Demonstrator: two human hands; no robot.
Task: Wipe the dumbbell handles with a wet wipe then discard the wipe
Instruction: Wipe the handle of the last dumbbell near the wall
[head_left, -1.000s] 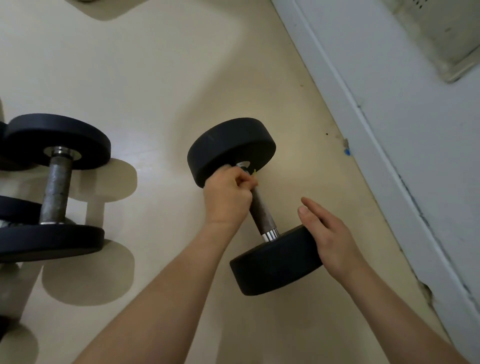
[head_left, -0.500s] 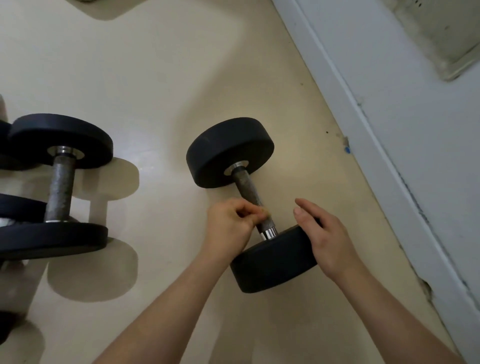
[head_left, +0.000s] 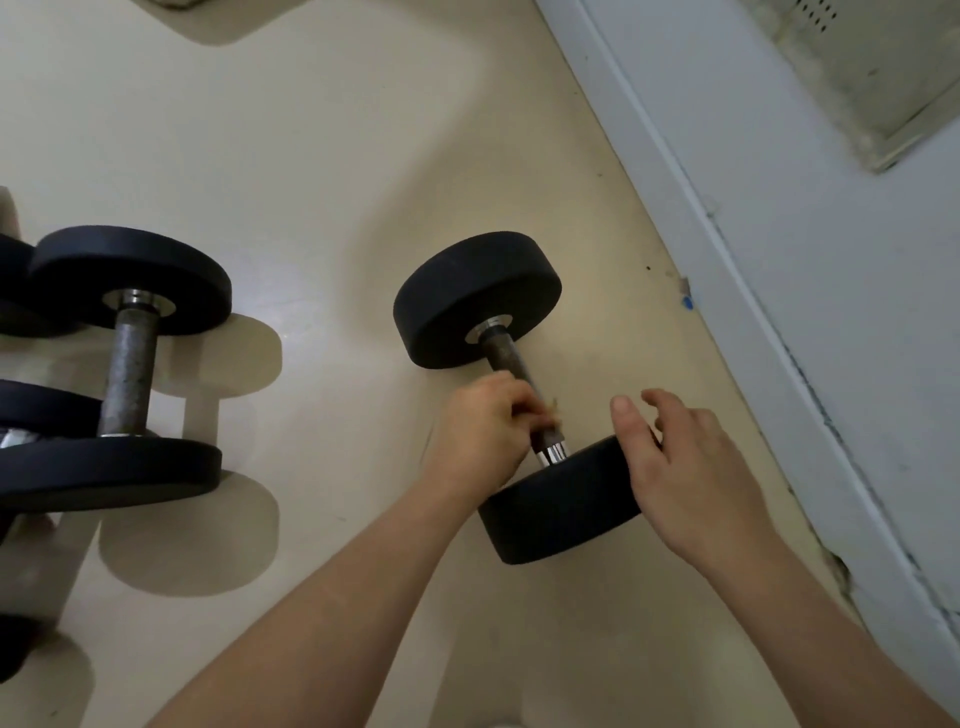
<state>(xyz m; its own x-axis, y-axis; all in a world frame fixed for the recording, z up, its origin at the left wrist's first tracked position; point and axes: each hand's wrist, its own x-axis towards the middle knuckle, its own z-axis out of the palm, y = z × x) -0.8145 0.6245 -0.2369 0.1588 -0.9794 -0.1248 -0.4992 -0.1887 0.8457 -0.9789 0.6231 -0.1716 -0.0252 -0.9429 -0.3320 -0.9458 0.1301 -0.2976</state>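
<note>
A black dumbbell (head_left: 478, 299) lies on the beige floor, its rusty handle (head_left: 506, 361) running toward me. My left hand (head_left: 480, 431) is closed around the near part of that handle, with a small brownish scrap of wipe (head_left: 550, 405) showing at my fingertips; most of the wipe is hidden in the fist. My right hand (head_left: 685, 467) rests open on the near black weight (head_left: 550, 514), fingers spread over its top edge.
A second dumbbell (head_left: 127, 364) with a rusty handle lies at the left, with parts of more black weights (head_left: 15, 283) at the left edge. A pale blue-grey wall and baseboard (head_left: 769, 322) run diagonally along the right. Beige floor lies between the two dumbbells.
My left hand slid down the handle from the far weight toward the near one, baring the upper handle. My right hand stayed on the near weight.
</note>
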